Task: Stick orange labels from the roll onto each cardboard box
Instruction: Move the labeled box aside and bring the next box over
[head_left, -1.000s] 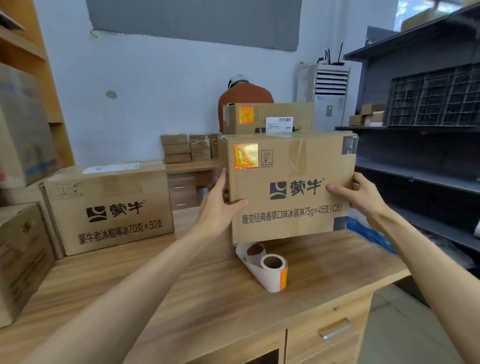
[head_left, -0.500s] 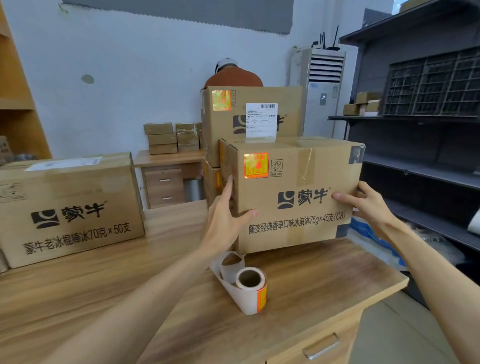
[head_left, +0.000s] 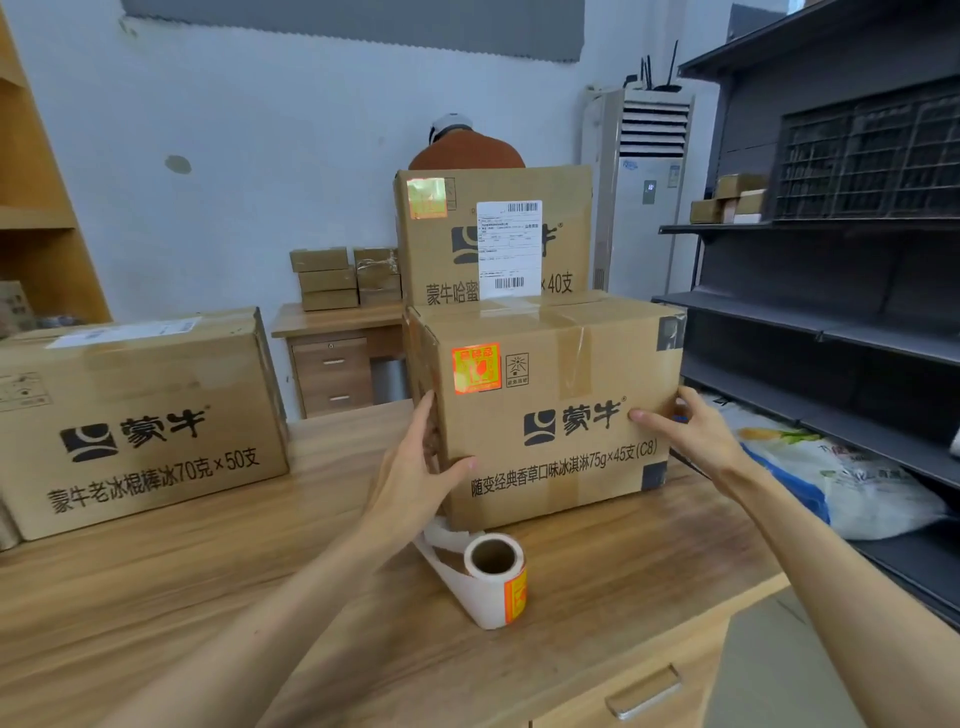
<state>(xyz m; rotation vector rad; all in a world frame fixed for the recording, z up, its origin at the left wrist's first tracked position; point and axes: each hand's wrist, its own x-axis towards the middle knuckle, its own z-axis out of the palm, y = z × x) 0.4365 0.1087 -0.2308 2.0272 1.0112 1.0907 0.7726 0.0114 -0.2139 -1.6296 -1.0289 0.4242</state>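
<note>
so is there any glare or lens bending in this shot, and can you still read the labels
Head view: the wide lens bows the dark shelving at the right edge; glare washes out the orange label on the rear box, while the front box's label shines but its print stays faintly legible; both hands look sharp.

Both forearms enter from the lower edge, bare from elbow to wrist, with no sleeve reaching into view. The left hand (head_left: 415, 467) carries no glove, ring or watch. The right hand (head_left: 688, 434) is likewise ungloved and unadorned, with short nails on the visible fingers.
</note>
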